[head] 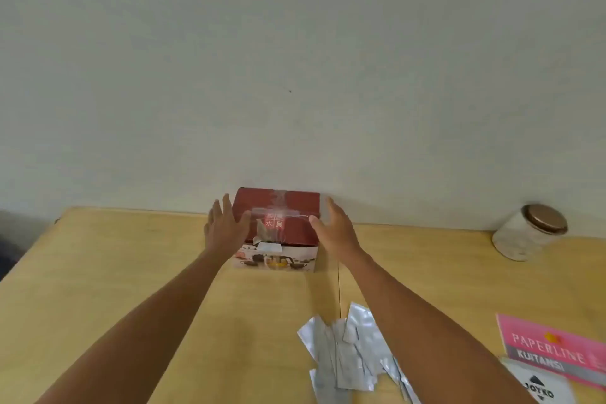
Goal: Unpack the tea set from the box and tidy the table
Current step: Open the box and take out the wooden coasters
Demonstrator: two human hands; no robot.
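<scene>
A dark red tea set box (277, 207), taped across its lid and printed with teapots on its front, stands at the far edge of the wooden table (114, 272) against the wall. My left hand (224, 228) is at the box's left side with fingers spread. My right hand (334, 226) is at its right side, fingers apart and thumb near the lid. Both hands flank the box; whether they press on it I cannot tell. The box is closed.
A glass jar (528, 233) with a brown lid stands at the far right by the wall. Several silver foil sachets (347, 354) lie near the front. A pink receipt book (554, 351) and a small white packet (541, 385) lie at the right front.
</scene>
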